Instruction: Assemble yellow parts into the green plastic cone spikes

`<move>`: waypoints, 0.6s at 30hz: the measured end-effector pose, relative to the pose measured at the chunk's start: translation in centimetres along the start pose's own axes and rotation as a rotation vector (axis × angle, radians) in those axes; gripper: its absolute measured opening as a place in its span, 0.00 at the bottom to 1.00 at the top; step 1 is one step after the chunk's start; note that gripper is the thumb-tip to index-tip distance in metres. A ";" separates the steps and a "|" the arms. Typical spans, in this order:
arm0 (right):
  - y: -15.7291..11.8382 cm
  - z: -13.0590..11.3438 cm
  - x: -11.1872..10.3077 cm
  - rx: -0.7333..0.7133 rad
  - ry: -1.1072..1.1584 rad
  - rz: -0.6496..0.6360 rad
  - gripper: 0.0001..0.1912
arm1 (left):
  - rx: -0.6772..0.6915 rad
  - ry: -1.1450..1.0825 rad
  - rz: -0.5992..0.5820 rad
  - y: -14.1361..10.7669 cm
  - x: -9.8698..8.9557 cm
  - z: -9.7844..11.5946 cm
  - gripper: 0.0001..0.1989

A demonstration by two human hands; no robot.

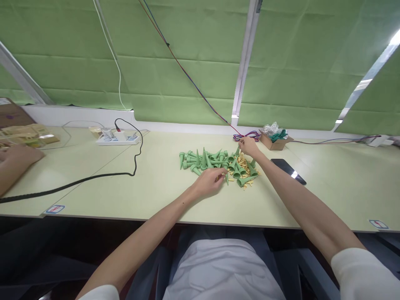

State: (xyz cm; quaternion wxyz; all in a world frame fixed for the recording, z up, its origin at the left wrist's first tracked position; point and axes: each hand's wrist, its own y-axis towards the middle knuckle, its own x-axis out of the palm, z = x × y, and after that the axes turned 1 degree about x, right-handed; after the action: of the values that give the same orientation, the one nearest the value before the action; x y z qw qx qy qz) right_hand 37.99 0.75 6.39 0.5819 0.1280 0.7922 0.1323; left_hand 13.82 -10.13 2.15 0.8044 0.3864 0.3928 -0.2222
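Note:
My left hand (pixel 210 182) rests low over the table at the near side of a pile, its fingers closed on a green plastic spike (pixel 227 179) whose tip points down. Something small and yellowish shows by those fingers, too small to name. At the far side of the pile, my right hand (pixel 249 146) pinches a green hollow cone (pixel 237 151), partly hidden by the fingertips. Between and left of the hands lie several green spikes with ribbed caps (pixel 204 160). Open-ended green cones (pixel 244 181) lie on the right, among small yellow pieces (pixel 246 163).
A phone (pixel 288 171) lies right of the pile. Behind it stands a small cardboard box (pixel 273 143) with clear plastic and green material, beside coiled wires (pixel 250 135). A power strip (pixel 118 140) and black cable (pixel 136 160) are on the left. Another person's hand (pixel 20 160) is far left.

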 end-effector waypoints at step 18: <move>-2.0 -1.9 1.2 -0.161 -0.080 -0.183 0.11 | -0.007 0.007 -0.018 0.0 0.0 0.0 0.11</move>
State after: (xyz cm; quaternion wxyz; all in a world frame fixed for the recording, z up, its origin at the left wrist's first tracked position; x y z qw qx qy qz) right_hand 35.76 -0.79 5.18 0.6312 0.0132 0.7633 0.1368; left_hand 13.83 -10.15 2.15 0.8024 0.3808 0.3998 -0.2267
